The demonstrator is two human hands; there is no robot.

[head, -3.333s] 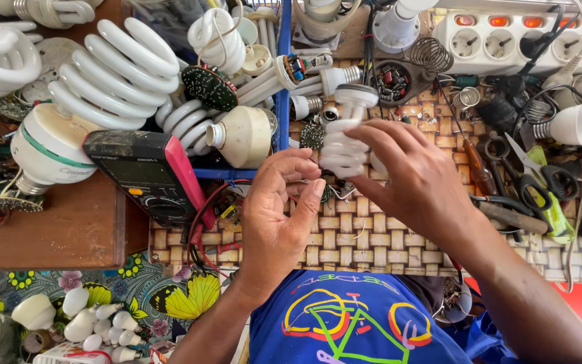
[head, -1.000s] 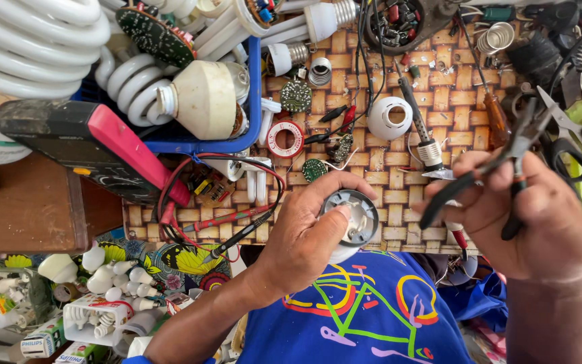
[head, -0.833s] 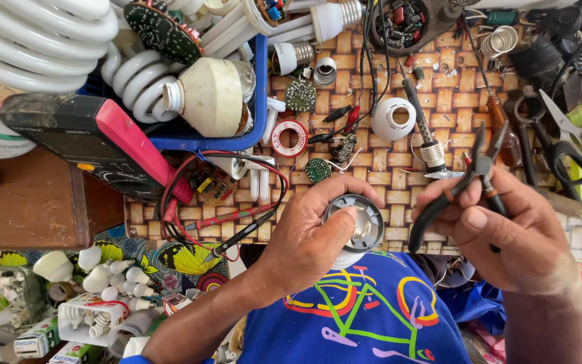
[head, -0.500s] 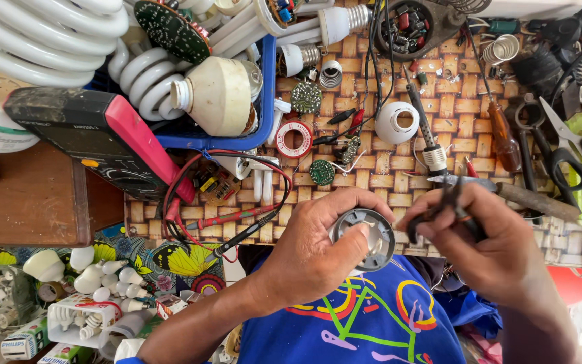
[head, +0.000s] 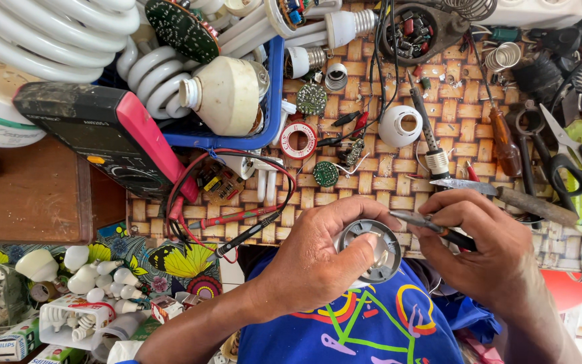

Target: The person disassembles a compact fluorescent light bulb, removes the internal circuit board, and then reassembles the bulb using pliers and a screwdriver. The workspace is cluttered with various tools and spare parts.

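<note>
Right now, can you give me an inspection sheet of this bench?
Surface: woven mat, crowded.
Job's things: round bulb base in left hand; pliers in right hand, tips at its rim.
Clutter: spiral lamps, blue tray, multimeter, tape roll, scissors, small circuit boards.
Fingers: both hands closed around their things.
Cables: red and black probe leads loop beside left hand.
Surroundings: loose bulbs, lower left.

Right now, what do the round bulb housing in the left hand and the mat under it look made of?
Bulb housing: likely grey plastic with a whitish inside, matte, a moulded ring. Mat: woven cane or bamboo strips, tan, a checker weave.
</note>
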